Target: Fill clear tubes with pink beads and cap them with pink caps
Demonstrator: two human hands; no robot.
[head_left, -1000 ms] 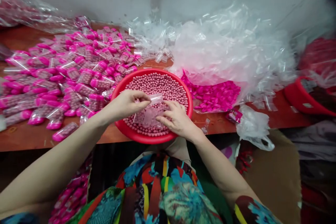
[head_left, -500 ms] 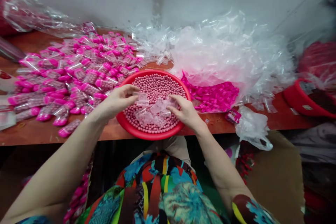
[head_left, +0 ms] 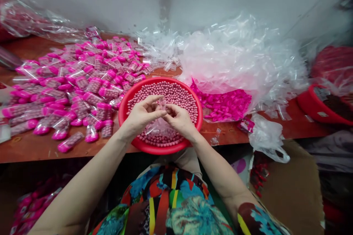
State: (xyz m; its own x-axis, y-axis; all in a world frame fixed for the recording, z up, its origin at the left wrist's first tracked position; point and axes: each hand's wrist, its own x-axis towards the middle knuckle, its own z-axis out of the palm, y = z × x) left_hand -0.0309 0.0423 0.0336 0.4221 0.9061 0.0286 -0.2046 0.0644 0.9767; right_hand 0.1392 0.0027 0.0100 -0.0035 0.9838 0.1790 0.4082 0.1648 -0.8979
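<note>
From the left we see a heap of pink-capped bottles [head_left: 93,84], then the left hand [head_left: 140,115] pinching a small, see-through, glinting container [head_left: 162,102] above the pink beads [head_left: 172,90] in the red basin [head_left: 161,149], and the right hand [head_left: 179,119], curled narrow beside it, whose grip we cannot tell

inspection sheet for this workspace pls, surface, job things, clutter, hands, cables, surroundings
Surface: brown tabletop, heavily covered.
Job's things: red basin of pink beads, clear pieces on top; pink-ended containers heaped left; bright pink parts right.
Clutter: clear plastic heap behind; white bag over the front edge.
Hands: left hand pinches a clear piece; right hand close against it, grip unclear.
Cables: nothing seen.
Surroundings: grey wall behind; cardboard below right.
</note>
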